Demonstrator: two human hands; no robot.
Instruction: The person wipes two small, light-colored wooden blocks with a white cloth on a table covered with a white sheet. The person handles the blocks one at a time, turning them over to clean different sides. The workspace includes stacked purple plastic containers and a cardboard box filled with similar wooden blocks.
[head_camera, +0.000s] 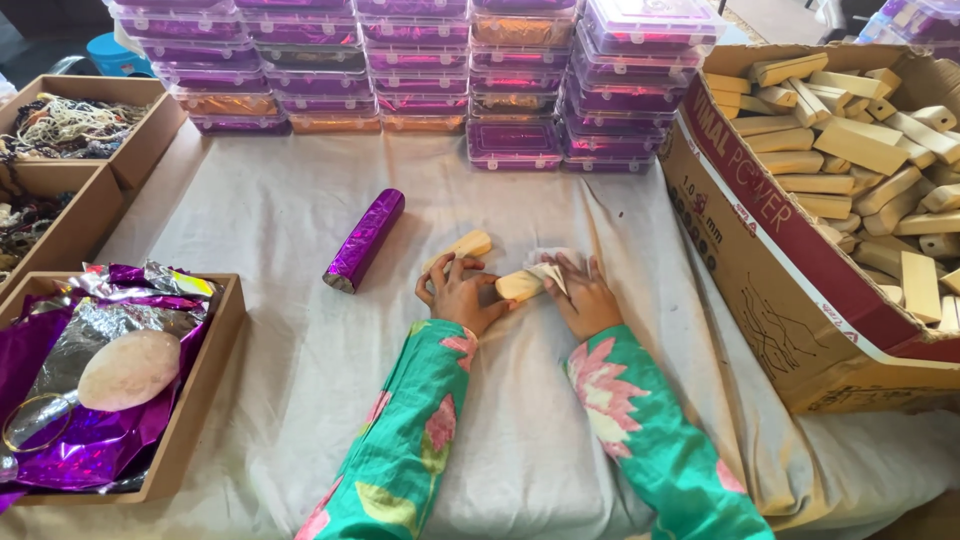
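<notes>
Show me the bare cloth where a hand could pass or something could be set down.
Free: the cloth between the purple foil roll and the left-hand boxes, and the stretch below the roll beside the foil tray. Crowded: around both hands, left hand and right hand, at the wooden block, and the back row of stacked containers.

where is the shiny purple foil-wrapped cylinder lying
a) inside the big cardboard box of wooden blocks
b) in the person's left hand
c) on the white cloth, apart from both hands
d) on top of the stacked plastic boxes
c: the shiny purple foil-wrapped cylinder lies on the white cloth, apart from the left hand and the right hand, which both hold a pale wooden block.
</notes>
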